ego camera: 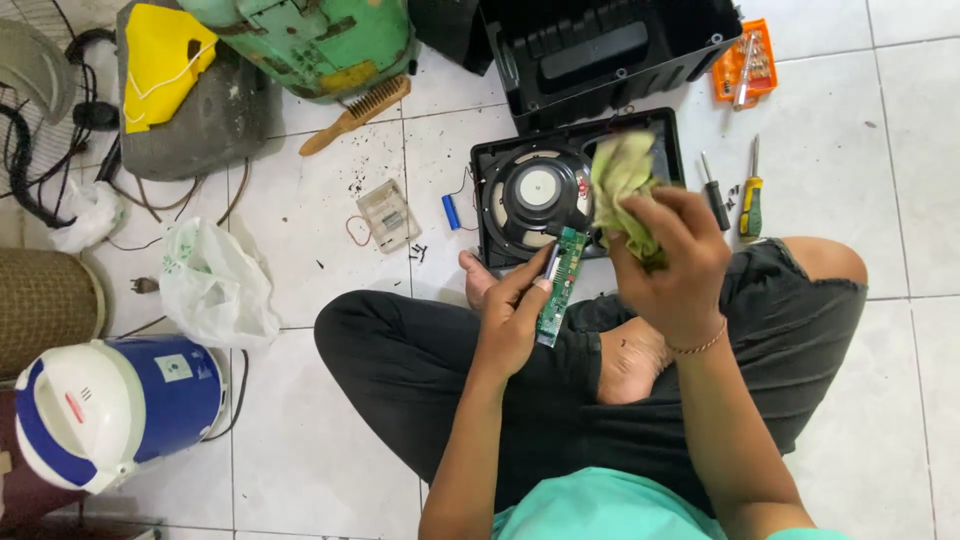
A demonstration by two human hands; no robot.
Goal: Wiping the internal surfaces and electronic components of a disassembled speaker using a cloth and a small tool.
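Seen from the head camera, the person sits cross-legged on a white tiled floor. Their left hand has its fingers closed around a narrow green circuit board, held upright over the lap with its top end just below the speaker panel. Their right hand is bunched tight on a pale green cloth, which rises above the fist and overlaps the right side of that panel, just beside the board's upper end.

Open floor lies to the right of the knee and along the lower left; the left edge is crowded by a blue and white jug, a white plastic bag and tangled cables. Near the panel's left edge sit a small clear plastic box and a blue cylindrical cell. Two screwdrivers lie just right of the panel, well clear of both hands.

Above, an open black housing shows only its moulded interior. An orange bit case at the upper right holds a row of metal bits. A wooden brush rests beside a green machine casing.
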